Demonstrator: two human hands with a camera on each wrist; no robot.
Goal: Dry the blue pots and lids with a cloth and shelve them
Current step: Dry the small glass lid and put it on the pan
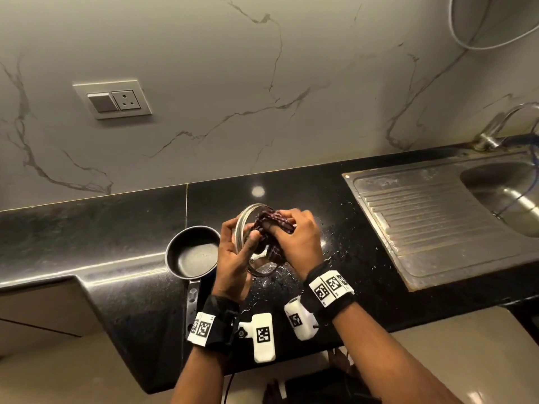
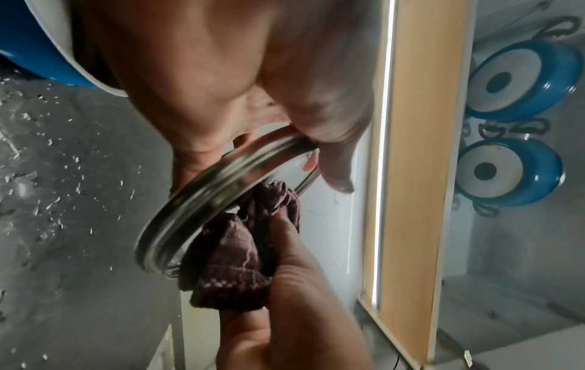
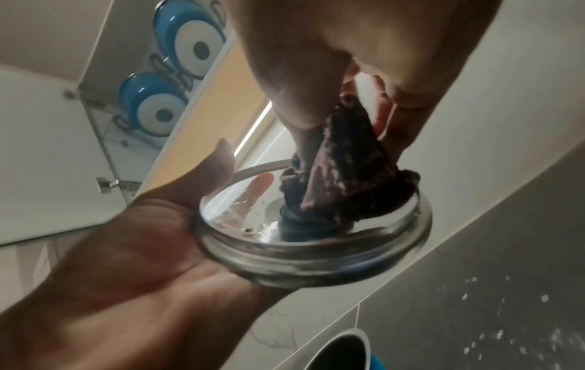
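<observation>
Glass pot lid with steel rim (image 1: 244,220) held tilted above wet black granite counter (image 1: 335,237).
Left hand (image 1: 233,258) grips rim; right hand (image 1: 297,237) clutches bunched maroon cloth (image 1: 271,225) against glass. Marble-veined wall (image 1: 262,97) behind.

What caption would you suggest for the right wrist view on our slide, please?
Left hand holds a glass lid while the right hand wipes it with a dark cloth.
</observation>
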